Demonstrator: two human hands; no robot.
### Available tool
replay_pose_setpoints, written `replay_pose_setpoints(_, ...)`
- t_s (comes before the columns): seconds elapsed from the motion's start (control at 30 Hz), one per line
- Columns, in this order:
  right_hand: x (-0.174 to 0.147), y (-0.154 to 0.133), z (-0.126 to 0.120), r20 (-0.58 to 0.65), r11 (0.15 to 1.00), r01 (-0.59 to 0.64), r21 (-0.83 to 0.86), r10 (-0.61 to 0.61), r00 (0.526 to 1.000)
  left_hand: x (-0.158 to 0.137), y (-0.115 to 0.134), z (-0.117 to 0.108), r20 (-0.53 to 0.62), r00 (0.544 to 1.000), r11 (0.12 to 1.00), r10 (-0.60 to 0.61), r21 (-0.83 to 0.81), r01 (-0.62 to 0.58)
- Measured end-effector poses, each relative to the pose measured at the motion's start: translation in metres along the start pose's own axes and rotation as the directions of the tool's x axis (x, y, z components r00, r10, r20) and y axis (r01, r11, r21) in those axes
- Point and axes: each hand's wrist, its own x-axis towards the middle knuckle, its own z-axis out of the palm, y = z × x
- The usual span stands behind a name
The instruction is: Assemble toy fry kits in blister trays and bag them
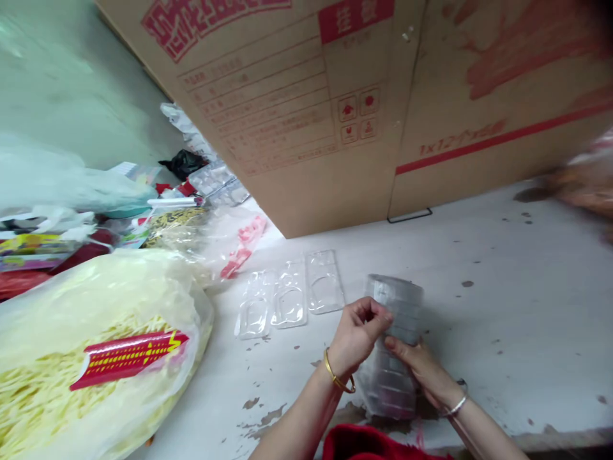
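A stack of nested clear plastic blister trays (393, 386) leans over the near part of the table, tilted towards me. My right hand (424, 370) grips its right side, thumb across the front. At the upper left of the stack, the fingers of my left hand (361, 332) are pinched together on its edge; whether they hold a single tray cannot be made out. Left of the hands, three separate clear blister trays lie flat in a row: a left one (255, 305), a middle one (290, 297) and a right one (325, 282).
A large cardboard box (306, 160) with red print stands behind the trays. At left is a big clear bag (191, 281) of pale yellow pieces, with a red-and-yellow card (129, 358) on it. Bags and packages (177, 223) pile up behind. The white table (502, 332) has worn patches.
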Motion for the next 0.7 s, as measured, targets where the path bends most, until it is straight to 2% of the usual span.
replay_pose_setpoints(0.1,-0.002,-0.004,-0.008,0.016,0.99,-0.068,0.121,0.066,0.998,0.007,-0.004,0.015,-0.026,0.998,0.988,-0.052,-0.144,0.048)
replay_pose_setpoints(0.2,-0.003,-0.005,-0.02,-0.023,0.977,-0.103,0.187,0.109,0.994,0.013,-0.007,0.03,-0.023,0.998,0.983,-0.064,-0.171,0.06)
replay_pose_setpoints(0.4,0.0,-0.01,-0.048,-0.082,0.936,-0.172,0.307,0.206,0.975,0.032,-0.016,0.053,0.057,0.997,0.967,-0.056,-0.244,0.069)
replay_pose_setpoints(0.57,0.005,-0.012,-0.065,-0.176,0.916,-0.088,0.391,0.168,0.97,0.046,-0.025,0.074,0.079,0.997,0.963,-0.007,-0.267,0.028)
replay_pose_setpoints(0.7,0.006,-0.007,-0.089,-0.349,0.93,0.018,0.367,0.12,0.93,0.062,-0.022,0.079,0.061,0.997,0.964,0.04,-0.263,-0.023)
